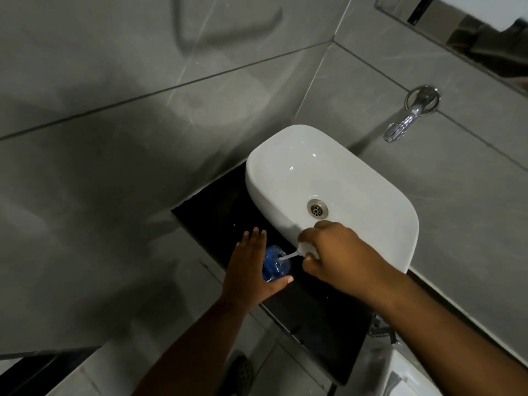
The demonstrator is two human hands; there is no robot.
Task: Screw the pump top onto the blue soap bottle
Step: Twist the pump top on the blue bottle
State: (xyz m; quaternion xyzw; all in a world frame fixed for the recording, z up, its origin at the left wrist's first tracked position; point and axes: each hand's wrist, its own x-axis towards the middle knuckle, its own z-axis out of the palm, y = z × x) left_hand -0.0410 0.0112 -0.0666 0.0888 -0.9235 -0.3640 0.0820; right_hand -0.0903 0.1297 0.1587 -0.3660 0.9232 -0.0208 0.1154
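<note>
- The left hand [251, 267] lies against the blue soap bottle [275, 264] from its nine o'clock side: fingers straight and spread, thumb across the near side, more a brace than a closed grasp.
- The bottle stands on the dark counter [314, 310], just beside the white basin [328, 178], at about seven o'clock from the drain [317, 208]. Its mouth is open and the cap is not yet seated.
- The right hand [337, 255] comes in from the bottle's three o'clock, fingers curled shut around the pump top [307, 248]. The head is mostly hidden, so I cannot tell the exact finger placement.
- The pump's thin dip tube [287, 256] slants toward nine o'clock, its tip at or just inside the neck.
- Advice for this step, as I judge it: tip the pump upright so the tube feeds straight down, lower the collar squarely onto the neck, then wrap the left fingers round the bottle so it cannot spin.
- Start the thread gently, since a tilted collar would likely cross-thread.
- Farther off, at one o'clock from the basin, a chrome tap [411, 115] sticks out of the grey tiled wall [143, 124].
</note>
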